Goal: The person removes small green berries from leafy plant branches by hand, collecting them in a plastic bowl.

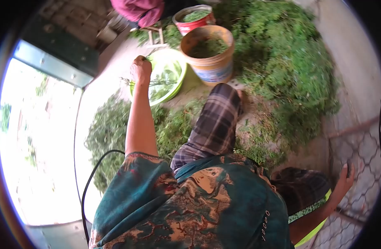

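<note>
My left hand (pixel 140 69) is closed above the left side of a pale green basin (pixel 183 76), with a bit of greenery at its fingertips. Thin, feathery green stems (pixel 162 81) stretch across behind my wrist, over the basin; the exact grip is hidden by the hand. More leafy bits lie inside the basin. My right hand (pixel 347 179) is away at the far right, beyond my bent knee, with its fingers stretched out and nothing in them. Beneath it is patterned paving (pixel 358 166).
A tan bucket (pixel 209 64) with greenery stands right of the basin, a red bucket (pixel 194 27) behind it. Feathery plants form a large heap (pixel 286 70) at right and another (pixel 109 128) at left. A person in a pink sleeve (pixel 140 12) is near a small stool (pixel 155 35).
</note>
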Available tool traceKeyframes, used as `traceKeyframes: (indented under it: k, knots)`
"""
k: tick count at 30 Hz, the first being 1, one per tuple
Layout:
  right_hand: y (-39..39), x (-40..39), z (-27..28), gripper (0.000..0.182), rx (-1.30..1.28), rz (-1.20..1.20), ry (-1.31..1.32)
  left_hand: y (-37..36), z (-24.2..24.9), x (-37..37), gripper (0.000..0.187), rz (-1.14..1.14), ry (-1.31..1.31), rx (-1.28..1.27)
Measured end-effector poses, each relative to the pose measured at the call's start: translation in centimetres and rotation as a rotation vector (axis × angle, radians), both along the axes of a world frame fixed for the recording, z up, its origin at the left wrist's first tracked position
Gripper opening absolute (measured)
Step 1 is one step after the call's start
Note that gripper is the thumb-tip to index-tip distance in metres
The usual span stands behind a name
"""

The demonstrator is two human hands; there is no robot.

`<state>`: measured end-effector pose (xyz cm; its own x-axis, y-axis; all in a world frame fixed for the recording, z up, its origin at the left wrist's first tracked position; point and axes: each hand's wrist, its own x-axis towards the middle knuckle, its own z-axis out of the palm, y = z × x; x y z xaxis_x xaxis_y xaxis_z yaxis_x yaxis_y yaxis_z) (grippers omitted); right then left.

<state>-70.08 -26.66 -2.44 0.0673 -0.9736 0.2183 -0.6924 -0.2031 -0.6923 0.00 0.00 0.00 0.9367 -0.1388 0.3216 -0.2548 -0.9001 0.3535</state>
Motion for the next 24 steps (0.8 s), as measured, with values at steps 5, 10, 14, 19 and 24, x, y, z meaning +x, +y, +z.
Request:
traceKeyframes:
  k: [5, 10, 14, 19, 24]
  knots:
    - [-0.3, 7.3, 0.7, 0.037, -0.005, 0.081, -0.191, 12.9, 2.1, 2.1, 0.027, 0.493, -0.189, 0.480]
    - [-0.6, 10.4, 0.3, 0.036, 0.008, 0.274, -0.173, 10.3, -0.8, 0.3, 0.040, 0.422, 0.046, 0.626]
    - [0.6, 11.5, 1.6, 0.036, 0.065, 0.228, -0.176, -0.6, -3.0, -4.3, 0.022, -0.187, -0.051, 0.329]
    - [0.0, 12.0, 3.6, 0.033, -0.056, 0.234, -0.273, -14.7, -4.4, -14.6, 0.013, -1.046, -0.303, -0.069]
    - [-2.4, 9.1, 3.0, 0.032, -0.087, 0.142, -0.334, -22.0, -4.7, -27.3, 0.015, -1.470, 0.137, -0.021]
